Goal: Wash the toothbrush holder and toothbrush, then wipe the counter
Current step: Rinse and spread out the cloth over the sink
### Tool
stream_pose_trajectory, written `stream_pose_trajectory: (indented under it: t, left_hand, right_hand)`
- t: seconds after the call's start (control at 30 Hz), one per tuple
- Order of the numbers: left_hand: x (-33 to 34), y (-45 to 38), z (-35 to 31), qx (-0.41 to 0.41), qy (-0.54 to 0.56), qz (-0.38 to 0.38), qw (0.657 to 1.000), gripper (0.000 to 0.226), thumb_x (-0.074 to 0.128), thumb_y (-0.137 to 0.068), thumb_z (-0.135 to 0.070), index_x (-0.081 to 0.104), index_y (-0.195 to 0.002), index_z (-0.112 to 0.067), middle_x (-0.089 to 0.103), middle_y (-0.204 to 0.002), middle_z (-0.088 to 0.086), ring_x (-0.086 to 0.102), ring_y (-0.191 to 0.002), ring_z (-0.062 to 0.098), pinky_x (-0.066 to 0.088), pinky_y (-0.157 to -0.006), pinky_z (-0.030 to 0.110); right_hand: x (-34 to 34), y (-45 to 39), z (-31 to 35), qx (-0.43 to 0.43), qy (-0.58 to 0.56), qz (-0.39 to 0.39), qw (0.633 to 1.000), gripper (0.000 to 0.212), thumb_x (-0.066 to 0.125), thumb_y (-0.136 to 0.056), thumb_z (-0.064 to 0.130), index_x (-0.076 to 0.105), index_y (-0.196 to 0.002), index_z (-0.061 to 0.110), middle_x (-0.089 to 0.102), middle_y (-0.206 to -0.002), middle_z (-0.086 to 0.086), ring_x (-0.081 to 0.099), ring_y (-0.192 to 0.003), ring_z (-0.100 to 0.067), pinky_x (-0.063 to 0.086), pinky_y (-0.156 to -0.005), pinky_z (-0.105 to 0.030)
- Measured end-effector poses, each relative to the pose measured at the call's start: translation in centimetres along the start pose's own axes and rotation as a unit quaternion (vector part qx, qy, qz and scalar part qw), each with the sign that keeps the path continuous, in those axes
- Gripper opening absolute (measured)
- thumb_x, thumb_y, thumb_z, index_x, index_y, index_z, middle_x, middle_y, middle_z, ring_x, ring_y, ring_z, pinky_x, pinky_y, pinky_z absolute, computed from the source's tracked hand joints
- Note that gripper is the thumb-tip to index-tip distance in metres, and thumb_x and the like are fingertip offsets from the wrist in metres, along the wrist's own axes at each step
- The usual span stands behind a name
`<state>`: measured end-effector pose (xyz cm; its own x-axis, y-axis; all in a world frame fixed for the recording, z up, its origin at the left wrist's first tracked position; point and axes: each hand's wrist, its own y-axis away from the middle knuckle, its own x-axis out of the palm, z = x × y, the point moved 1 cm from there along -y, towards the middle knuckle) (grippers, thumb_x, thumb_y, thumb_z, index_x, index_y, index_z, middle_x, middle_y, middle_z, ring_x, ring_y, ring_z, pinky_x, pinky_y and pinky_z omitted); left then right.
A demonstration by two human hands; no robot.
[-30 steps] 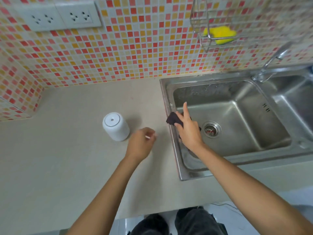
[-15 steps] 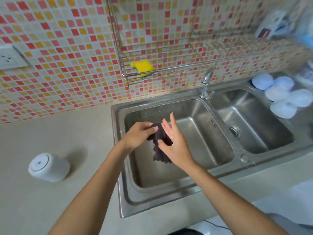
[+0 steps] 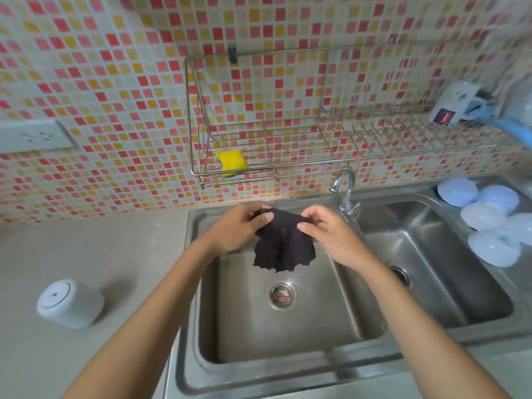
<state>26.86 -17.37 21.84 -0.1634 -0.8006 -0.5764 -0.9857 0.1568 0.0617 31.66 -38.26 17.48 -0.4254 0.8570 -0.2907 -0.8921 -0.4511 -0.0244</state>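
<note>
both hands are raised over the left basin of the double sink and share one dark cloth: the left hand pinches its upper left edge between thumb and curled fingers, the right hand pinches the upper right edge likewise, and the cloth hangs spread between them, clear of the basin floor and above the drain strainer. the tap stands just behind and to the right of the right hand; no water is seen running. the toothbrush holder, a white cylinder, stands on the surface well to the left of the sink, apart from both hands; no toothbrush can be made out. the relation that matters: the surface to be wiped, and the holder on it, lie to the left of the cloth, so the left hand is the nearer one, while the tap is nearer the right hand. judged stage: the cloth is being opened out ahead of wetting or wiping. against the frame of half a second ago, the cloth was bunched and held close between the hands; it now hangs spread, with the hands drawn apart and farther back toward the wall. the holder has not moved on the surface.
</note>
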Motion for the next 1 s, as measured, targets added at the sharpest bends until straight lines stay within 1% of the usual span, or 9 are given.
stream_pose_trajectory:
  t: [0.1, 0.27, 0.4, 0.47, 0.53, 0.63, 0.8, 0.9, 1.0]
  left_hand:
    - [-1.3, -1.3, -2.6, 0.029, -0.078, -0.086, 0.993, 0.024, 0.050, -0.100, -0.032, 0.061, -0.094, -0.011, 0.065, -0.082, 0.002, 0.060, -0.076, 0.020, 0.047, -0.067, 0.032]
    - [-4.3, -4.7, -6.0, 0.047, -0.070, -0.164, 0.983, 0.032, 0.052, -0.098, -0.039, 0.067, -0.092, -0.011, 0.068, -0.083, 0.008, 0.065, -0.077, 0.022, 0.051, -0.066, 0.039]
    - [-6.6, -8.8, -7.5, 0.034, -0.071, -0.178, 0.981, 0.033, 0.047, -0.101, -0.037, 0.065, -0.082, -0.016, 0.060, -0.073, -0.007, 0.055, -0.068, 0.007, 0.039, -0.062, 0.023]
    - [-7.7, -11.3, -7.0, 0.009, -0.060, -0.168, 0.984, 0.036, 0.049, -0.101, -0.034, 0.062, -0.079, -0.008, 0.055, -0.068, -0.002, 0.050, -0.063, 0.011, 0.036, -0.062, 0.027]
    - [-8.6, -13.5, -6.0, -0.016, -0.056, -0.152, 0.987, 0.035, 0.051, -0.100, -0.031, 0.060, -0.072, -0.012, 0.055, -0.067, 0.002, 0.051, -0.061, 0.014, 0.036, -0.059, 0.028]
    - [-8.9, -16.1, -4.1, -0.049, -0.090, -0.131, 0.986, 0.028, 0.052, -0.100, -0.030, 0.068, -0.090, -0.009, 0.062, -0.086, 0.008, 0.054, -0.078, 0.019, 0.038, -0.061, 0.027]
    - [-8.5, -18.1, -1.2, -0.093, -0.189, -0.119, 0.970, 0.027, 0.061, -0.095, -0.029, 0.067, -0.112, -0.009, 0.063, -0.114, 0.012, 0.057, -0.110, 0.030, 0.039, -0.083, 0.029]
    - [-8.2, -17.8, -1.3, -0.041, -0.278, -0.141, 0.949, 0.038, 0.067, -0.090, -0.033, 0.060, -0.126, -0.020, 0.052, -0.130, 0.010, 0.051, -0.121, 0.030, 0.042, -0.103, 0.039]
    - [-7.4, -17.0, -1.4, -0.013, -0.347, -0.051, 0.936, 0.049, 0.059, -0.092, -0.048, 0.056, -0.134, -0.024, 0.055, -0.133, 0.004, 0.051, -0.123, 0.026, 0.041, -0.104, 0.045]
  right_hand:
    - [-3.3, -1.8, 3.3, -0.063, 0.028, -0.058, 0.996, 0.016, 0.073, -0.083, 0.017, 0.062, -0.090, 0.024, 0.064, -0.087, 0.011, 0.062, -0.086, -0.008, 0.048, -0.081, -0.020]
    - [-7.4, -5.8, 8.3, -0.110, 0.047, -0.116, 0.986, 0.022, 0.080, -0.076, 0.020, 0.064, -0.090, 0.027, 0.066, -0.094, 0.014, 0.060, -0.089, -0.003, 0.047, -0.083, -0.017]
    - [-9.5, -10.9, 10.3, -0.094, 0.076, -0.142, 0.983, 0.015, 0.081, -0.075, 0.026, 0.069, -0.081, 0.032, 0.070, -0.091, 0.015, 0.065, -0.091, -0.004, 0.047, -0.084, -0.020]
    - [-9.9, -13.5, 10.4, -0.069, 0.087, -0.126, 0.986, 0.011, 0.079, -0.077, 0.026, 0.072, -0.087, 0.028, 0.068, -0.090, 0.016, 0.063, -0.089, 0.000, 0.045, -0.078, -0.011]
    - [-9.9, -15.8, 10.0, -0.059, 0.110, -0.114, 0.986, 0.015, 0.077, -0.080, 0.025, 0.075, -0.094, 0.020, 0.067, -0.089, 0.014, 0.061, -0.088, 0.002, 0.041, -0.069, -0.004]
    - [-9.4, -18.4, 8.5, -0.046, 0.156, -0.091, 0.982, 0.017, 0.075, -0.082, 0.024, 0.075, -0.097, 0.017, 0.070, -0.099, 0.004, 0.061, -0.096, -0.008, 0.042, -0.079, -0.016]
    - [-8.5, -20.9, 6.4, -0.022, 0.258, -0.069, 0.964, 0.025, 0.077, -0.080, 0.023, 0.072, -0.102, 0.013, 0.069, -0.111, -0.002, 0.061, -0.104, -0.015, 0.041, -0.088, -0.025]
    - [-7.9, -20.2, 6.6, -0.057, 0.310, -0.093, 0.945, 0.042, 0.079, -0.077, 0.023, 0.065, -0.117, 0.018, 0.059, -0.127, -0.004, 0.055, -0.117, -0.022, 0.042, -0.097, -0.032]
    - [-6.8, -18.6, 6.9, -0.062, 0.328, 0.002, 0.943, 0.050, 0.076, -0.080, 0.032, 0.060, -0.127, 0.023, 0.052, -0.139, 0.001, 0.048, -0.127, -0.018, 0.037, -0.103, -0.031]
